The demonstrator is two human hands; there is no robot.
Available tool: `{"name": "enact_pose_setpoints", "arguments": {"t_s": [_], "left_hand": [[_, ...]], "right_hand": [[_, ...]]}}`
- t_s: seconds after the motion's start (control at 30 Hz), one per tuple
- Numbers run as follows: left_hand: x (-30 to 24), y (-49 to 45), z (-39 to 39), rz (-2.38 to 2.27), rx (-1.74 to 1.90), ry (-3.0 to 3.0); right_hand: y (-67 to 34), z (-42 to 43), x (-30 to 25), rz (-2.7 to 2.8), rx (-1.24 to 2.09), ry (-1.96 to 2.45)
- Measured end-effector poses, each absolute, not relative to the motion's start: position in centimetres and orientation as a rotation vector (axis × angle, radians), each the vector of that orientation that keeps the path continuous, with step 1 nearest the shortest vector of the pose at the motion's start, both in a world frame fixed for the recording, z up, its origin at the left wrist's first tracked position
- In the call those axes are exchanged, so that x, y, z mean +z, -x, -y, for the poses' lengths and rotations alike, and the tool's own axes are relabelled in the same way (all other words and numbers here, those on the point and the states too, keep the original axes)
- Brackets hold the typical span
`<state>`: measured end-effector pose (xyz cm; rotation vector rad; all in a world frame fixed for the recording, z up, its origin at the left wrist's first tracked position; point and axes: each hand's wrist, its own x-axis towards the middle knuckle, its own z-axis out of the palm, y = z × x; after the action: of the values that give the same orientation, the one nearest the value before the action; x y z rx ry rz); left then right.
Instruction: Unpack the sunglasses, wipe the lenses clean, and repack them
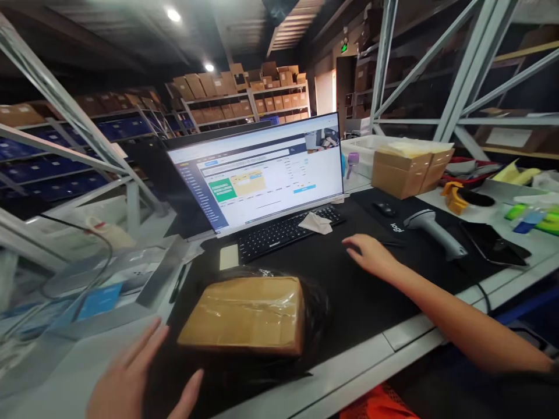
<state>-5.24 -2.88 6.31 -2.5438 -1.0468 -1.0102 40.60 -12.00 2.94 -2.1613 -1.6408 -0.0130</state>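
A tape-wrapped cardboard box (244, 314) lies on the black desk mat, with black plastic film (318, 305) showing around its right and back sides. My left hand (131, 372) hovers left of the box's near corner, thumb and fingers spread, holding nothing. Over the mat to the right of the box is my right hand (369, 254). Its fingers point left with a gap above the thumb, and nothing shows between them. Nearest to that hand are a crumpled white paper (315, 223) on the black keyboard (279, 235) and a dark pen-like object (393, 243).
A monitor (271, 180) stands behind the keyboard. To the right are a mouse (384, 208), a barcode scanner (437, 233), a dark phone or tablet (495, 243), a tape roll (467, 198) and an open carton (399, 171). A grey tray (152, 285) sits left.
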Motion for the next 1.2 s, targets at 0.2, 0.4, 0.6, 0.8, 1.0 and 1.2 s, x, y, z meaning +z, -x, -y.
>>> {"name": "enact_pose_setpoints", "arguments": {"t_s": [0.2,0.4,0.6,0.8,1.0,1.2], "left_hand": [[7.5,0.2,4.3,0.637,-0.761,2.651],[4.1,-1.8,3.6,0.780,-0.868,2.536],[1.8,-3.6,6.5,0.761,-1.216,2.166],[1.1,-4.5,7.5,0.800,-1.389,2.119],[0.8,-4.2,7.8,0.739,-1.499,2.079],[0.9,-3.9,7.6,0.756,-1.476,2.088]], "right_hand": [[-47.1,12.0,1.0,1.497,-0.133,2.521],[-48.9,13.1,0.9,1.641,-0.173,2.503],[-43.8,10.9,7.7,1.573,0.095,2.103],[-27.7,6.7,14.6,2.300,-0.027,1.663],[-17.4,2.8,17.0,2.867,-0.408,1.441],[-16.1,1.6,18.3,3.045,-0.430,1.370]]}}
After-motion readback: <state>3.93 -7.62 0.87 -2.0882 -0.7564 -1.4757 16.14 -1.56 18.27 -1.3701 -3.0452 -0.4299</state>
